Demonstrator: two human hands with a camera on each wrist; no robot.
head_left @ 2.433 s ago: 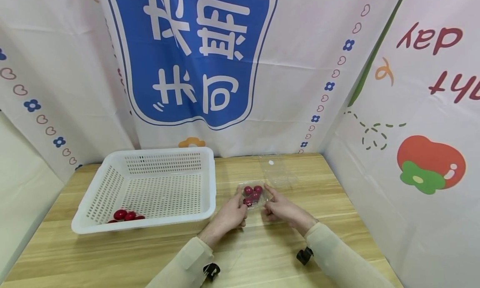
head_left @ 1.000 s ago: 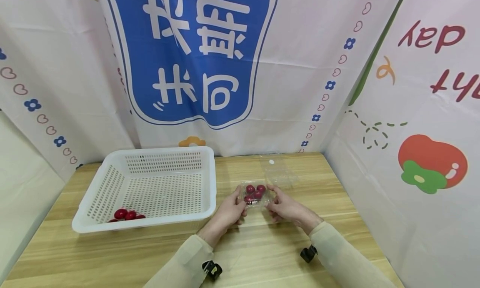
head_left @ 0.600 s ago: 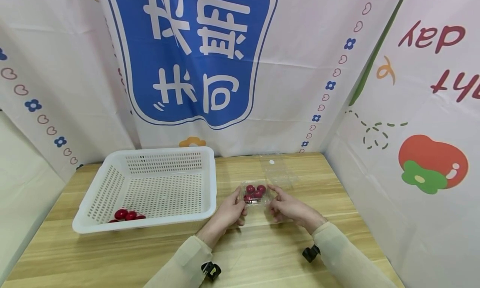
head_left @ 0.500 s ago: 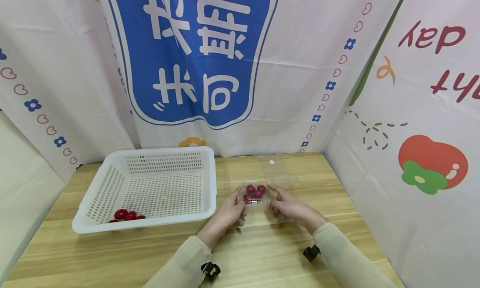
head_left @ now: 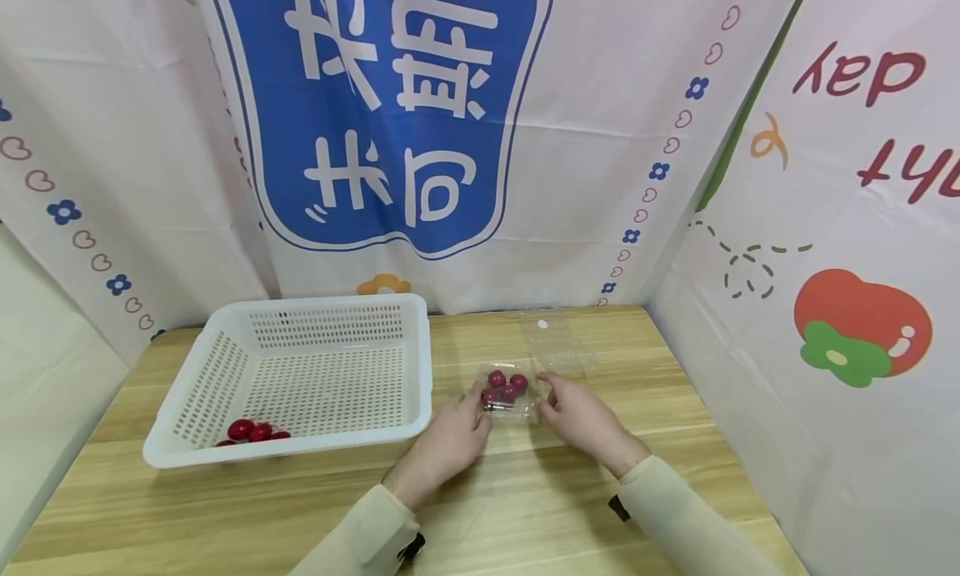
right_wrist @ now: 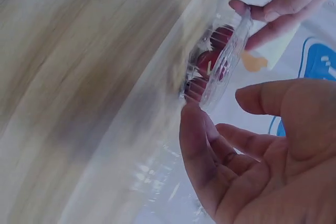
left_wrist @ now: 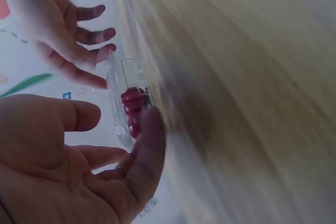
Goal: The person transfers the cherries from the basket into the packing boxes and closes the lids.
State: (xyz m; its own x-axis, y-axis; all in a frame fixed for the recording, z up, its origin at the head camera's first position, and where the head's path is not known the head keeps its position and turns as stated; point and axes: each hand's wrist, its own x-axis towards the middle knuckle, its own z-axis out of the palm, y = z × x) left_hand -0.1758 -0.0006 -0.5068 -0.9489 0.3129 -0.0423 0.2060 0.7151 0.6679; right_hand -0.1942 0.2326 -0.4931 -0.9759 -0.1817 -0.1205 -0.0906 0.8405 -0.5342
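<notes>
A small clear plastic box point(head_left: 517, 408) holding several round dark-red fruits point(head_left: 508, 393) sits on the wooden table, between the two hands. At its left side is the left hand point(head_left: 448, 438); in the left wrist view its fingertips touch the box's edge, while the thumb stands apart from it. The right hand point(head_left: 581, 422) is at the opposite side. In the right wrist view a fingertip of that hand meets the box's end, and its thumb point(right_wrist: 262, 98) is held away. Neither hand's fingers close round the box.
A white perforated plastic basket point(head_left: 422, 368) stands on the left of the table point(head_left: 510, 509), with several red fruits point(head_left: 242, 429) in its near left corner. Behind the clear box lies transparent plastic packaging point(head_left: 562, 351) with a white spot. Printed cloth point(head_left: 570, 184) hangs behind the table.
Both hands have turned and loosened their fingers at the box's sides; earlier they were pressed closer to it. The box has shifted slightly left, and the fruits inside sit a little differently.
</notes>
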